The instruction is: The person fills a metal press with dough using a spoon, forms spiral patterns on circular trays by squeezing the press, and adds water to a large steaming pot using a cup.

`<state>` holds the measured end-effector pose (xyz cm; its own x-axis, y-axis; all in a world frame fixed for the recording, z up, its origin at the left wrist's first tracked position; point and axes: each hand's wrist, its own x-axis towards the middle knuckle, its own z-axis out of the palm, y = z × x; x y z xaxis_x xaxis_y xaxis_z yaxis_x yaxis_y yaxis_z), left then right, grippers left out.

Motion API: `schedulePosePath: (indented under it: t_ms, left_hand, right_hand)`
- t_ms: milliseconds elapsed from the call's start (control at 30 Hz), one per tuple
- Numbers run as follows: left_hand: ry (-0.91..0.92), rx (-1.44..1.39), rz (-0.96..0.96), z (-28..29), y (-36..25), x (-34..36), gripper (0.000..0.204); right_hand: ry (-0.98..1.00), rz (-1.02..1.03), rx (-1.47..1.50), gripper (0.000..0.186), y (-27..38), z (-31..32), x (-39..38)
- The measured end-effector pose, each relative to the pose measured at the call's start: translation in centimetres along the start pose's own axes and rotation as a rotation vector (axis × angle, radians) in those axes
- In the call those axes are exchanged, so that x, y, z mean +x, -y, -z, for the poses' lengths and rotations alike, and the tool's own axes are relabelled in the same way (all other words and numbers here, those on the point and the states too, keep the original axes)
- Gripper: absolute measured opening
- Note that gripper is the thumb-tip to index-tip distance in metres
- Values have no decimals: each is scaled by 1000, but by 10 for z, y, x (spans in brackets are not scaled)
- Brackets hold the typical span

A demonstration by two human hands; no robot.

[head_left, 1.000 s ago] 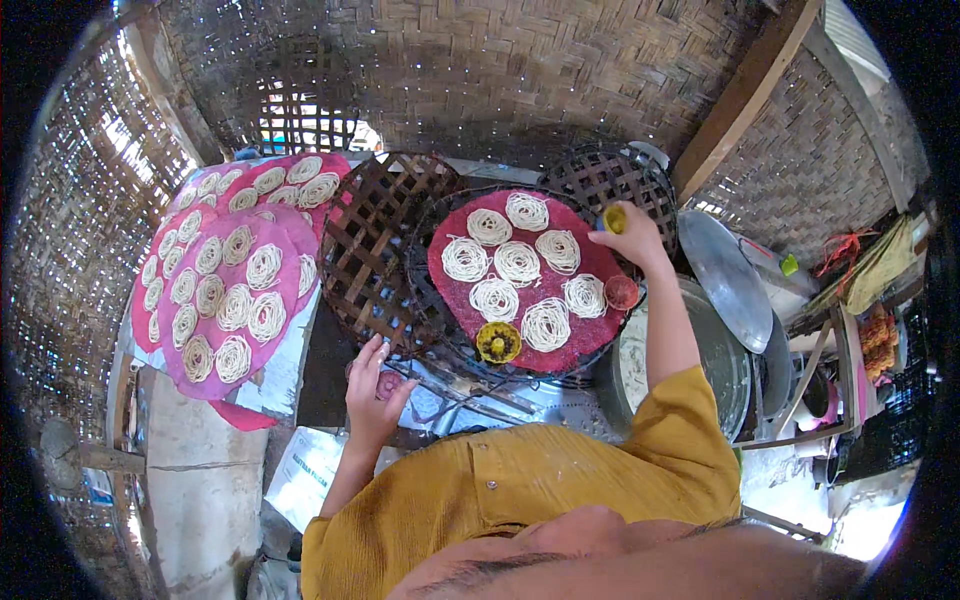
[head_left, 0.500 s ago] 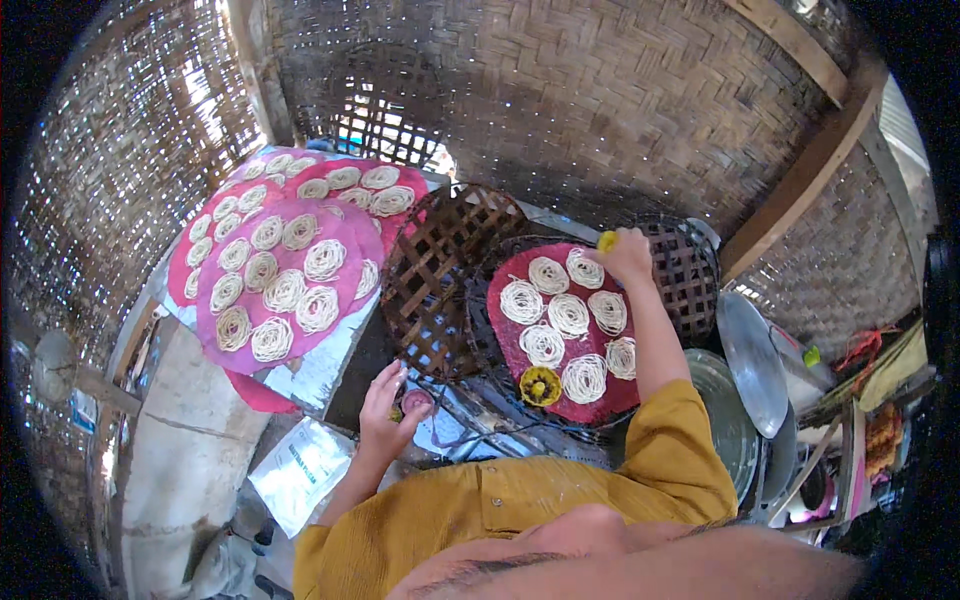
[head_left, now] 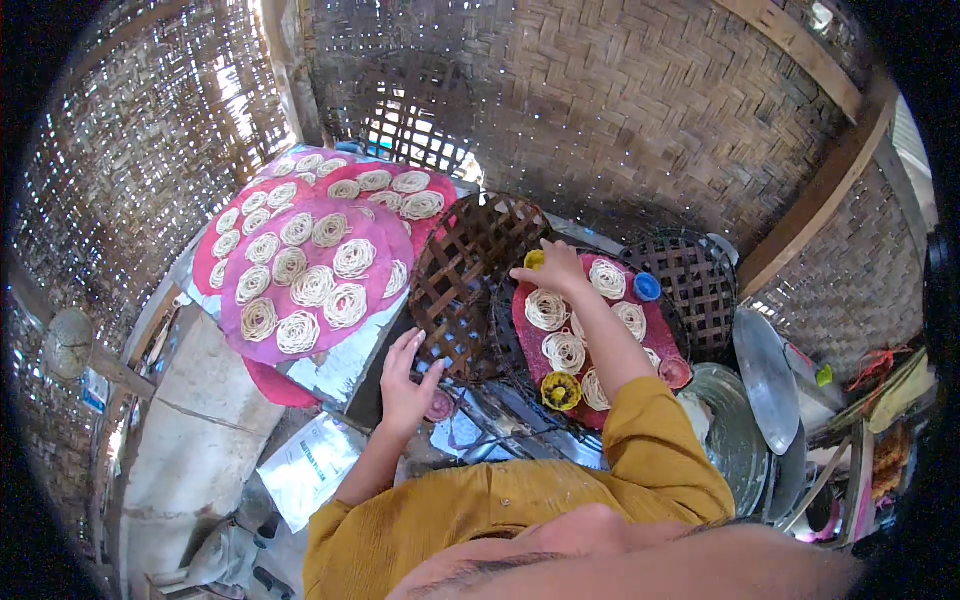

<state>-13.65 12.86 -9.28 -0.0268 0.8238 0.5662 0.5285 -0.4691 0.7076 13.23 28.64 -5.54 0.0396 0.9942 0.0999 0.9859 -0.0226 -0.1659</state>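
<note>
My right hand (head_left: 556, 272) grips a small yellow cup (head_left: 535, 259) at the far left edge of a red round sheet (head_left: 600, 330). White coiled noodle nests (head_left: 546, 310) lie on this sheet, some hidden under my right forearm. Another yellow cup (head_left: 561, 391), fluted and dark inside, stands at the sheet's near edge. A blue cup (head_left: 647, 287) and a pink cup (head_left: 675, 372) sit along its right side. My left hand (head_left: 404, 390) is open, fingers spread, beside a second pink cup (head_left: 440, 405); I cannot tell if they touch.
Pink sheets (head_left: 240, 310) with more noodle nests overlap on a table at the left. A dark woven basket lid (head_left: 470, 290) leans between. At the right are a metal lid (head_left: 766, 380) and a large green tub (head_left: 735, 440). A white printed packet (head_left: 310, 465) lies near my left arm.
My right hand has moved left across the red sheet with the yellow cup. The blue cup and the right-hand pink cup now show. The whole view has shifted slightly.
</note>
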Motion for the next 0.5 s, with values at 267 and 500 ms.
schedulePosePath:
  t_ms: [267,500]
  left_hand:
    - [54,-20,29,7,8,-24,41]
    - [72,-83,131,9,18,-48,38]
  right_hand:
    - [-518,-35,137,68,-149,69,-15]
    - [-270,-642,-8,79,-343,68,-92]
